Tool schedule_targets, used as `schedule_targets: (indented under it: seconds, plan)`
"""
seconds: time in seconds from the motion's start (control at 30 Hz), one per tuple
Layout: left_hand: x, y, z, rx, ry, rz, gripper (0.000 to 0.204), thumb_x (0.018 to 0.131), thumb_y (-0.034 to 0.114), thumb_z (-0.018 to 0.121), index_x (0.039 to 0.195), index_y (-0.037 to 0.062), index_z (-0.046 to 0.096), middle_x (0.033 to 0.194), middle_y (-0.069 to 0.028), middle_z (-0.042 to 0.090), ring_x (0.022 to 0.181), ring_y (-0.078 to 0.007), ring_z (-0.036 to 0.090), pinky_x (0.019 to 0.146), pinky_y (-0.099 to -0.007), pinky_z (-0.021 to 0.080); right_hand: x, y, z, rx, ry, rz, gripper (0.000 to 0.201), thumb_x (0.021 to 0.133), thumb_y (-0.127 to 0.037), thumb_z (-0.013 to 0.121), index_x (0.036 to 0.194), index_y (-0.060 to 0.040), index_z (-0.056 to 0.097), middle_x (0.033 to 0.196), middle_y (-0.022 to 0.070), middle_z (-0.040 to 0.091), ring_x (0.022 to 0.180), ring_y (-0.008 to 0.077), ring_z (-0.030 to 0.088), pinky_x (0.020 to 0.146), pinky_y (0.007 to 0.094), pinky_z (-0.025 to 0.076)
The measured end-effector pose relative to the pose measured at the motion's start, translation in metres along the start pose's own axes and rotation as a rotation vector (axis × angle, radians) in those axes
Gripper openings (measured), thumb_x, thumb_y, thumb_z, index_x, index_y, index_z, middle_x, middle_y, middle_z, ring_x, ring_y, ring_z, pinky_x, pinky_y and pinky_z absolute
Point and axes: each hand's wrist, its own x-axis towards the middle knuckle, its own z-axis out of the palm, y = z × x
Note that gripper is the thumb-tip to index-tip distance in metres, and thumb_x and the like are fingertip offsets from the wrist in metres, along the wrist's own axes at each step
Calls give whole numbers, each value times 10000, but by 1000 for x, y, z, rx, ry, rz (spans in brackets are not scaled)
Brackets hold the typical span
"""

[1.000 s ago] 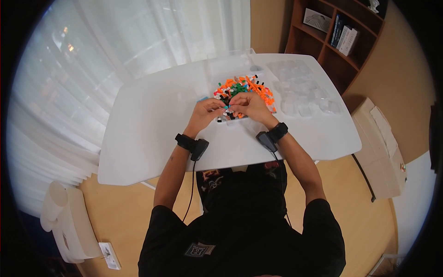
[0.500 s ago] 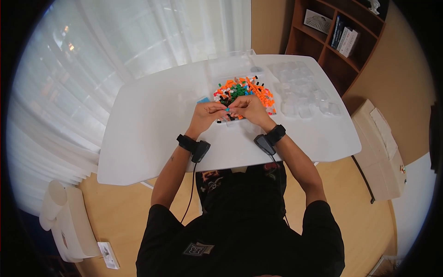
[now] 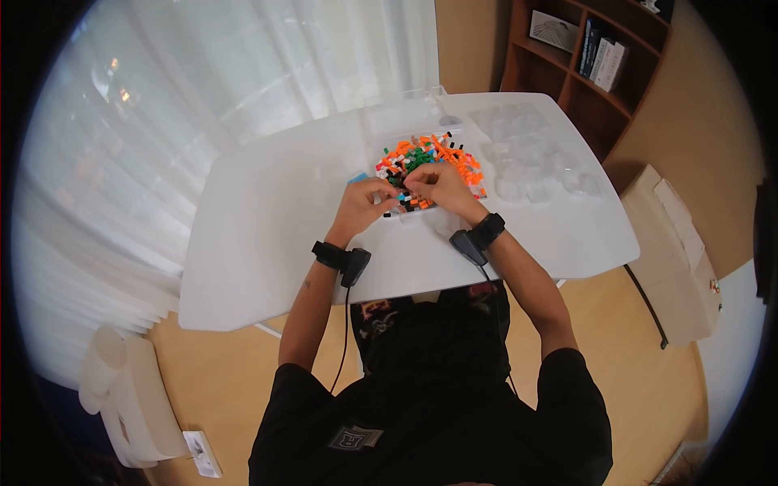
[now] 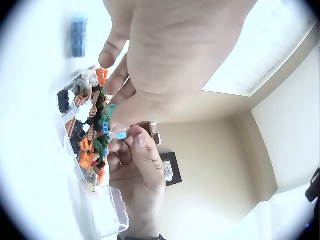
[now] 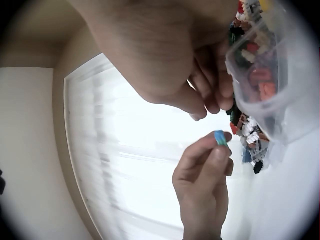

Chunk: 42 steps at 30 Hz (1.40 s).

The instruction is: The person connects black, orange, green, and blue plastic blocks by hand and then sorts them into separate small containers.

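Note:
Between thumb and index finger, the left hand (image 3: 361,209) pinches a small blue and green piece (image 5: 220,137), plainest in the right wrist view, where the left hand (image 5: 202,185) is below. The right hand (image 3: 442,188) is just to its right over the pile, fingers bent and apart from the piece; nothing can be seen in its grasp. In the right wrist view the right hand (image 5: 160,55) has its fingertips near the heap. Under both hands lies a heap of small building bricks (image 3: 462,164), orange, green, black and white, in a clear tray (image 4: 67,145).
A blue block (image 4: 79,36) lies left of the heap on the white table (image 3: 259,202). Clear plastic containers (image 3: 535,154) cover the table's right side. Behind the heap stands a transparent box (image 3: 405,109). A small clear box (image 4: 110,212) is at the near edge of the tray.
Both hands were together at the small piece; now they are slightly apart, the right hand off it and the left still pinching it. The head view has shifted slightly.

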Motion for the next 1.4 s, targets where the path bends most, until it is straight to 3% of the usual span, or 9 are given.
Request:
schedule_targets:
  seconds: [0.13,0.3,0.4,0.7,1.03,1.1,1.2,1.27,1.4]
  plan:
    - [0,-13,3,110,-66,194,113,722,40,759,816,38,696,732,-20,606,577,-111,455,509,-257,366,5,9,-8,1,111,-3,91,834,-67,674,883,9,687,750,48,671,668,80,604,604,230,479]
    - [-2,-11,10,314,-115,41,115,720,50,757,805,14,689,680,-45,570,585,-125,480,536,-275,404,4,10,-9,-34,142,-60,92,840,-67,666,871,17,683,737,59,669,638,101,622,589,240,486]
    - [-2,-13,13,202,-131,-62,132,719,60,762,823,13,697,672,-53,575,577,-132,483,543,-272,414,1,-1,-5,20,115,-34,98,845,-65,661,862,30,677,729,62,667,613,106,626,581,244,489]
    - [-3,-5,13,252,-150,67,119,749,37,740,863,25,708,664,-61,549,566,-140,469,532,-278,395,6,12,-6,18,114,-55,103,854,-67,655,854,34,673,734,61,669,608,95,615,577,236,481]
    - [-2,-6,7,294,-139,-14,133,719,27,759,835,20,695,654,-40,485,572,-136,453,537,-270,396,2,4,-5,104,77,1,93,847,-71,664,837,21,673,704,46,657,597,91,605,559,237,473]
    - [-1,-15,-2,143,-33,3,118,707,35,771,768,2,675,625,-35,502,553,-132,460,526,-269,399,0,4,-8,96,70,4,80,828,-78,683,829,2,680,694,40,652,590,88,599,553,240,470]
    - [-8,1,-24,304,-99,-214,172,697,99,792,710,-5,655,586,-46,541,532,-136,497,515,-274,411,-3,-3,-21,-283,-92,-73,91,752,-109,731,807,-47,693,698,54,663,592,136,618,555,288,478]
    - [-16,8,-26,344,-164,-214,202,693,138,798,702,-4,655,578,-57,560,529,-140,520,512,-276,418,-15,-26,-18,-685,-262,-116,127,676,-131,750,769,-72,687,739,73,665,653,228,642,576,347,487]
    - [-24,14,-15,439,-260,-207,243,682,193,795,705,-5,657,604,-94,614,549,-171,577,538,-290,451,-23,-37,0,-938,-321,-198,84,652,-97,732,702,-66,672,735,105,649,683,304,631,595,371,486]
